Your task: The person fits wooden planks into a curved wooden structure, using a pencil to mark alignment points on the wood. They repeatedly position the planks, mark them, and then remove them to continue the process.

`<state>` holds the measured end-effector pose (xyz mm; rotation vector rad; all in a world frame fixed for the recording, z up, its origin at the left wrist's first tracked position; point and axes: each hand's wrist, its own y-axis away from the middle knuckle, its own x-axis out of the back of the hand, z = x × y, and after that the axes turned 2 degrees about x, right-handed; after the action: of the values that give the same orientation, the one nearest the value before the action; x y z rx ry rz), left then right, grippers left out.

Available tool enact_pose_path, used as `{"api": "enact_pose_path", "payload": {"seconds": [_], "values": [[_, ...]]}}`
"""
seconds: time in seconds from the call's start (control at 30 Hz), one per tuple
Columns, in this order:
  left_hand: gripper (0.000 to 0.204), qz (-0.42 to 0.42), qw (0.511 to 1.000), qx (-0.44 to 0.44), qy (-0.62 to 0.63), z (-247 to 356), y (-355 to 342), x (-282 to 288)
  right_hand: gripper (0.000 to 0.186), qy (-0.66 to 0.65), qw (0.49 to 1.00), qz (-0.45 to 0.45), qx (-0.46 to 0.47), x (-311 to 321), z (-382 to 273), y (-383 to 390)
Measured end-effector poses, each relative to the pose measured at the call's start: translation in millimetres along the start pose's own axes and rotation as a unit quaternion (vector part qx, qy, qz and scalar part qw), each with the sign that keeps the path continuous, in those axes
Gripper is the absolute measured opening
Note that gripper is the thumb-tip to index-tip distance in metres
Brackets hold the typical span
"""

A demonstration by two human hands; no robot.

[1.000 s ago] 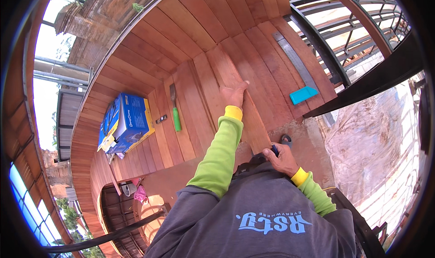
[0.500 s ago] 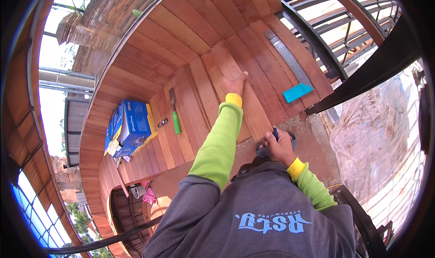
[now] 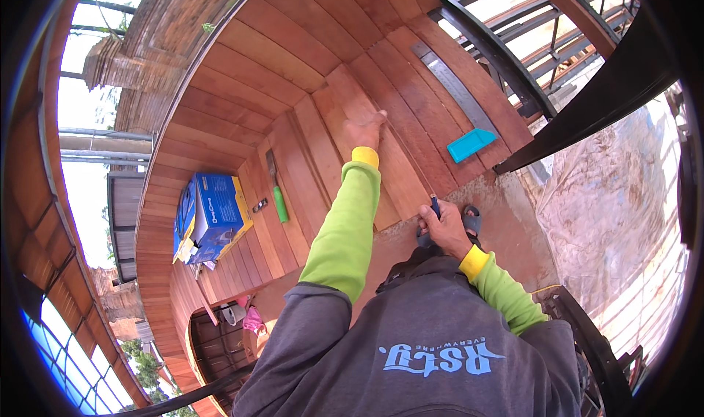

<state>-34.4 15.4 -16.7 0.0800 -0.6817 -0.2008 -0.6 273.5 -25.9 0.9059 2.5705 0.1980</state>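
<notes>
Nearest: dark grey shirt (image 3: 440,329) with blue lettering on it, lime sleeves with yellow cuffs. Right hand (image 3: 449,231) has its fingers closed around a dark blue pen (image 3: 435,207), pen standing up at the near end of the loose wooden plank (image 3: 400,179), by its right edge. Can't tell if the pen touches the wood. Sandalled feet (image 3: 471,220) on the floor just past that hand.

Plank lies lengthwise on the slatted bench seat (image 3: 293,234), running away from the body toward the backrest. Left hand (image 3: 362,131) rests on it farther up, thumb toward the right edge; fingers too blurred to tell whether they grip.

Left of the plank: green-handled chisel (image 3: 281,206), blade pointing away, and a small black-and-silver item (image 3: 259,205) beside it. Farther left, blue-and-yellow cardboard box (image 3: 220,215), open flap. Right of the plank: try square (image 3: 472,145), teal stock toward the body, steel blade away.

Behind: curved plank backrest (image 3: 249,58), black metal railing (image 3: 506,61) at right, brick wall (image 3: 165,32) upper left.
</notes>
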Motion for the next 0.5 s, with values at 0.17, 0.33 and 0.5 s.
{"api": "enact_pose_path", "payload": {"seconds": [0.17, 0.33, 0.5], "values": [[0.054, -0.007, 1.000, -0.012, -0.021, 24, 15, 9, 0.028, 0.013, 1.000, 0.001, -0.013, -2, -10, -3], [0.058, -0.002, 0.999, -0.026, -0.021, 5, -4, 6, 0.027, 0.013, 1.000, -0.011, -0.011, -4, -19, -5], [0.058, -0.020, 0.998, -0.046, -0.023, -3, -11, 3, 0.027, -0.003, 1.000, -0.008, -0.010, -3, -9, -8]]}}
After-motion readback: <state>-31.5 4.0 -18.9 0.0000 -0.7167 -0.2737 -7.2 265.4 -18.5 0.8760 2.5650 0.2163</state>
